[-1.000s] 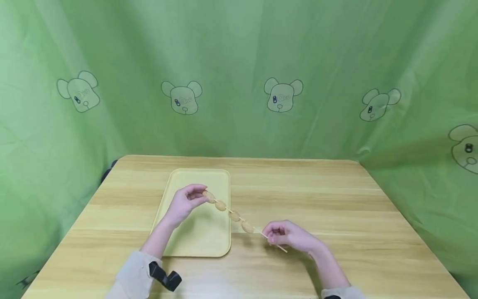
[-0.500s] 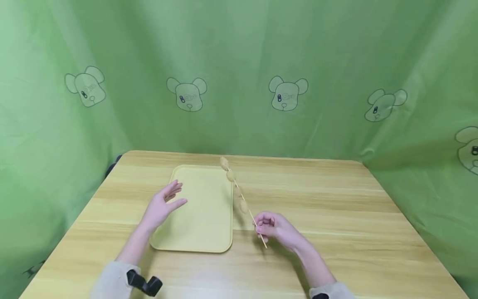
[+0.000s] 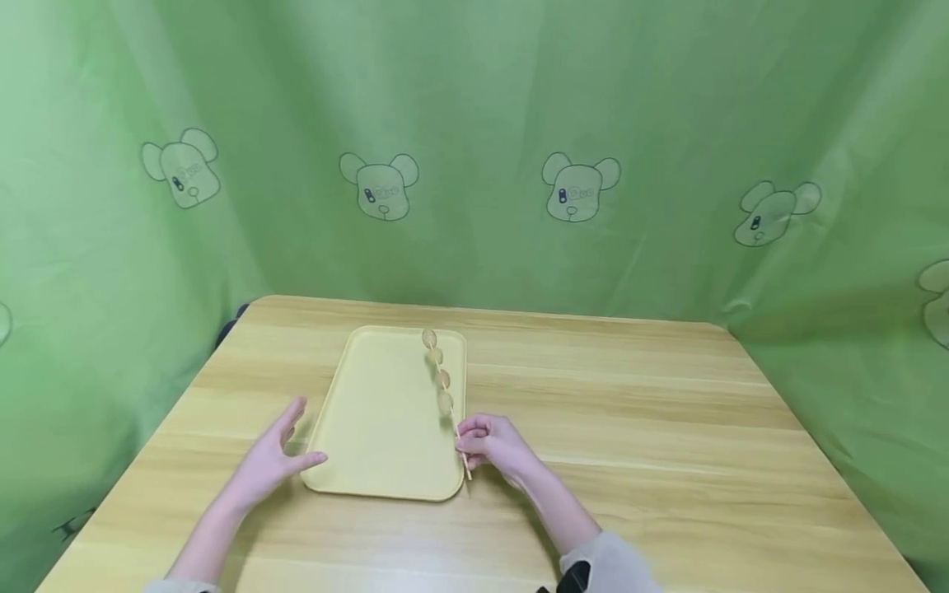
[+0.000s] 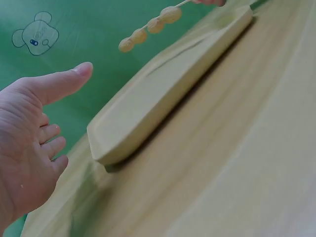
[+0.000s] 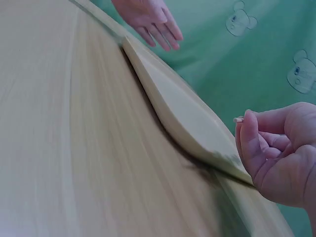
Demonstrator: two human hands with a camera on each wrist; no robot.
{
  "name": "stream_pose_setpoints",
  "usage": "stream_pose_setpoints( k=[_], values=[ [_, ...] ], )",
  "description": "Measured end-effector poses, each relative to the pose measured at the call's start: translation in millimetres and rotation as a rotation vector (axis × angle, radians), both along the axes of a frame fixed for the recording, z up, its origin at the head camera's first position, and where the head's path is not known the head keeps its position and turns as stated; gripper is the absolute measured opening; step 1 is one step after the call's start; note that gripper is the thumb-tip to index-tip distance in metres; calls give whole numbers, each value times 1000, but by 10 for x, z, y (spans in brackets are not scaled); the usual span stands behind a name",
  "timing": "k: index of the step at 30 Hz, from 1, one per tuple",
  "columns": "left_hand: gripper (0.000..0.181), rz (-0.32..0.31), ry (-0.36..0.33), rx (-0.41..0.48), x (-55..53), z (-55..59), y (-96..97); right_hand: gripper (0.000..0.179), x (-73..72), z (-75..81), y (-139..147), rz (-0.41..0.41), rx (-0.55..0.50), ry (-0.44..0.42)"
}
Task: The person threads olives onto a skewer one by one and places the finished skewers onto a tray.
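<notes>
My right hand [image 3: 495, 446] pinches the bare lower end of a thin wooden skewer [image 3: 444, 403] between thumb and fingers. Several tan, oval pieces are threaded along it. The skewer leans up and away over the right side of a pale yellow tray [image 3: 381, 420]; in the left wrist view its pieces [image 4: 170, 15] hang above the tray. My left hand [image 3: 264, 465] holds nothing. It hovers at the tray's near left corner, thumb spread and fingers extended. The right wrist view shows the right hand's grip [image 5: 279, 153] from the side, with most of the skewer hidden.
The tray lies flat on a wood-grain table [image 3: 630, 412], left of its middle. A green curtain [image 3: 474, 99] printed with bear heads stands behind the table and along both sides.
The left hand has let go of the skewer's far end and drawn back left toward me. The right hand has swung the skewer more upright and carried it left over the tray.
</notes>
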State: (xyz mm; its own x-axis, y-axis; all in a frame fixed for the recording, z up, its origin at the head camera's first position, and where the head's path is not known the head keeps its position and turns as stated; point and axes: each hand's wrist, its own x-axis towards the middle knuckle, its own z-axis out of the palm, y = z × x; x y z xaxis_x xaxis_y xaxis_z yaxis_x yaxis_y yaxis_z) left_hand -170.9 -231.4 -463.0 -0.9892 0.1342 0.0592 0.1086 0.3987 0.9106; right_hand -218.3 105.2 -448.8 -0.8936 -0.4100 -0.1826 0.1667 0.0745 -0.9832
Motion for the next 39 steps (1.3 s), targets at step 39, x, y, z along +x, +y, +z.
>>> stream_pose_setpoints(
  k=[39],
  values=[
    [101,-173,-93,106,152,-169,-33,9,102,-174,-1003,-144,143,-33]
  ],
)
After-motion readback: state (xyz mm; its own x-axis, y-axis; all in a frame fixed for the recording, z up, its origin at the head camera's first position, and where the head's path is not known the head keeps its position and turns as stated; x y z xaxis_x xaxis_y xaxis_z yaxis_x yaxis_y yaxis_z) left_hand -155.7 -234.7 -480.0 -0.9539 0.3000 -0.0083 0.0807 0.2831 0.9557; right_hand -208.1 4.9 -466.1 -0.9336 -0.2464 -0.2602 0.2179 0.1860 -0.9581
